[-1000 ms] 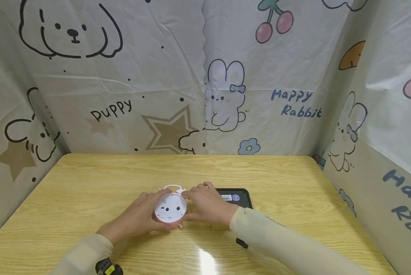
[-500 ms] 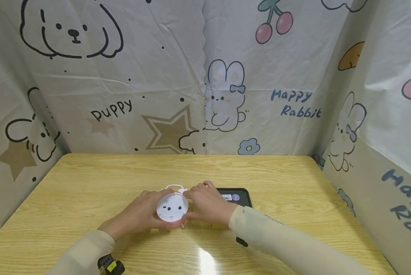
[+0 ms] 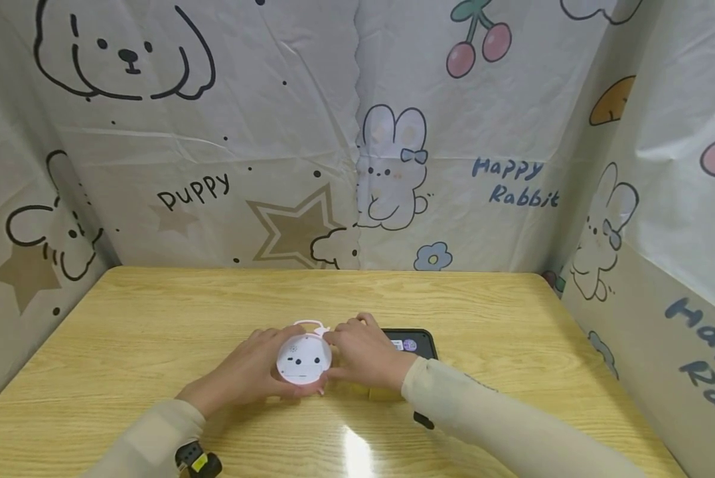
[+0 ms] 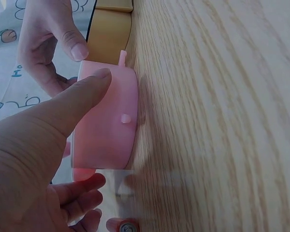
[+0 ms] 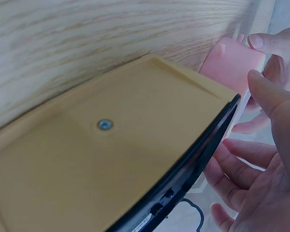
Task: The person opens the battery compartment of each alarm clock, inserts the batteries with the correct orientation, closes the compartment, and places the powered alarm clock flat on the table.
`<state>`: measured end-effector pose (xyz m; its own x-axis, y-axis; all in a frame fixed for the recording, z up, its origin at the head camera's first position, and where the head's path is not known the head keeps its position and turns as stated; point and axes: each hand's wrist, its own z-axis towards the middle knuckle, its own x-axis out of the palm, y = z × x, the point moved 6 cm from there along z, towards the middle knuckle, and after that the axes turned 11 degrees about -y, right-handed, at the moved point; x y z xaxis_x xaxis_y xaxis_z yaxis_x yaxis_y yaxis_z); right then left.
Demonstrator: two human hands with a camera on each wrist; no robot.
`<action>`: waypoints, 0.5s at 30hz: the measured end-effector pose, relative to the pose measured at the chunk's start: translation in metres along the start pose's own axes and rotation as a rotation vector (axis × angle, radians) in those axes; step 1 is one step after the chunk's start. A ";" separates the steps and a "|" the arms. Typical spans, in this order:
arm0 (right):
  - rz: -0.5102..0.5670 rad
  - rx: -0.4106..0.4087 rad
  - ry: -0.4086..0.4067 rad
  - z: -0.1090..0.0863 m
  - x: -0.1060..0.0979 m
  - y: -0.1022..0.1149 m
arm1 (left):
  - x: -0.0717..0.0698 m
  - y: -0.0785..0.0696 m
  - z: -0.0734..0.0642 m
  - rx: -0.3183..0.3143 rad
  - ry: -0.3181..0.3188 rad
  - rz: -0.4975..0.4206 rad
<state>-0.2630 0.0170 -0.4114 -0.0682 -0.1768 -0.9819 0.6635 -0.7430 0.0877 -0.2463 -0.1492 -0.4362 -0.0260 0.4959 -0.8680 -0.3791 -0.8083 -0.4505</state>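
Observation:
A pink alarm clock (image 3: 303, 362) with a round white back lies face down near the middle of the table, its handle loop pointing away. My left hand (image 3: 252, 368) grips it from the left, thumb along its pink side wall (image 4: 108, 130) in the left wrist view. My right hand (image 3: 366, 352) holds the right edge, thumb at the lower rim and fingers near the top by the handle. The white back shows a speaker grille and two dark knobs. In the right wrist view, the pink clock (image 5: 232, 65) is partly hidden behind a yellow casing.
Just right of the clock lies a yellow-cased thing with a black back (image 3: 417, 345) and stickers, partly under my right hand. A battery (image 4: 128, 226) lies past the clock in the left wrist view. Printed cloth walls (image 3: 393, 199) enclose the wooden table (image 3: 184, 299).
The clock and both hands have shifted slightly to the right. The grip on the clock looks the same.

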 end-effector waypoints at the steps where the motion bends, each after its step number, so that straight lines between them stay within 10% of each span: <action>1: 0.002 0.000 0.001 0.000 0.000 0.000 | 0.000 0.000 0.000 -0.004 0.001 -0.003; 15: 0.012 0.016 0.002 -0.001 -0.006 -0.001 | -0.001 0.000 0.002 -0.031 0.022 -0.016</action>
<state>-0.2625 0.0194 -0.4062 -0.0588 -0.1846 -0.9811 0.6522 -0.7511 0.1023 -0.2482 -0.1488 -0.4350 0.0006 0.5020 -0.8648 -0.3507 -0.8098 -0.4703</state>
